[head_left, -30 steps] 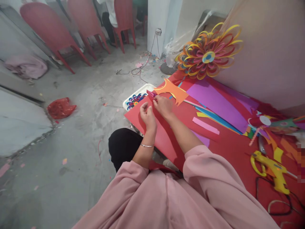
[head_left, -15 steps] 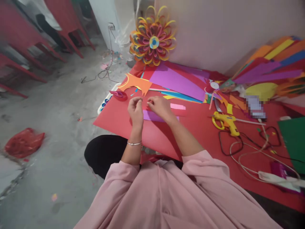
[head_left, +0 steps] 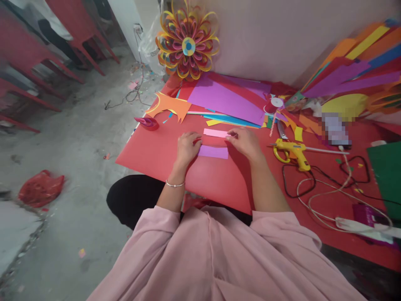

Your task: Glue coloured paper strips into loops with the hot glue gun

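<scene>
My left hand (head_left: 187, 148) is curled, thumb and fingers pinched on the left end of a red paper strip (head_left: 198, 141) that lies on the big red sheet (head_left: 150, 150). Fingers together, my right hand (head_left: 246, 143) grips the right end of a pink paper strip (head_left: 215, 133). A purple strip (head_left: 213, 151) lies flat just below, between the two hands. A curled pink-and-red paper piece (head_left: 147, 122) sits to the left, apart from both hands.
A yellow glue gun (head_left: 291, 151) with looping cables (head_left: 316, 196) lies right of my right hand. Behind are an orange cutout (head_left: 169, 108), a purple sheet (head_left: 228, 100), a paper flower (head_left: 187, 46) against the wall, stacked coloured sheets (head_left: 354, 71), and a green sheet (head_left: 387, 175). Red chairs (head_left: 62, 25) stand left.
The view swung right across the red sheet. The curled piece was set down at the left. Both hands dropped to the sheet; the right hand moved right onto the pink strip.
</scene>
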Action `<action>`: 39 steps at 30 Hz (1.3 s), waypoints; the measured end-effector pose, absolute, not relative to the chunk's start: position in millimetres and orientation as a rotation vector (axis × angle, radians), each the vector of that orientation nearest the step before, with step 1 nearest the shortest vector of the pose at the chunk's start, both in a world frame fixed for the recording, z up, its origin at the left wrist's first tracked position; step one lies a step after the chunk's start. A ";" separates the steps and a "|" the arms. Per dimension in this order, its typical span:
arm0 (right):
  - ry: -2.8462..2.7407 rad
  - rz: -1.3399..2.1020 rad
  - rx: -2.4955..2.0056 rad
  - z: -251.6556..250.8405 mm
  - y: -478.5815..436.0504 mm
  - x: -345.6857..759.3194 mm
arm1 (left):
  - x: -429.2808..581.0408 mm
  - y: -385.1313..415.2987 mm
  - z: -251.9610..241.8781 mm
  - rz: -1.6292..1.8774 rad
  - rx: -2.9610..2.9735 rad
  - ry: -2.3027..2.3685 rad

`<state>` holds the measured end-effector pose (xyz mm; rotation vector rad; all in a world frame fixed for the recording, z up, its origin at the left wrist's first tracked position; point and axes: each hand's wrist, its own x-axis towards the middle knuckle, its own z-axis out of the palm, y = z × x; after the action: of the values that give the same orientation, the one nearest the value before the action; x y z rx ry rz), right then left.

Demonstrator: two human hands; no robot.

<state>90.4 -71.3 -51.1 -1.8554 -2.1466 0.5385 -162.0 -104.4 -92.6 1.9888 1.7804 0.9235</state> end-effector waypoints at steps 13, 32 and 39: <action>-2.402 0.565 -1.828 -59.6 -55.4 78.8 | -155.5 -111.1 -79.5 0.562 2.107 1.827; -2.163 0.693 -1.617 -30.5 -70.4 92.0 | -157.3 -123.4 -63.0 0.917 2.147 1.919; -2.187 0.847 -1.761 -33.2 -131.7 149.4 | -144.5 -149.4 -42.3 0.529 2.407 1.601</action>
<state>149.4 -131.7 -33.2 -1.7607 -2.1875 0.8470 -144.5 -149.4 -42.3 2.4070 1.6009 0.5286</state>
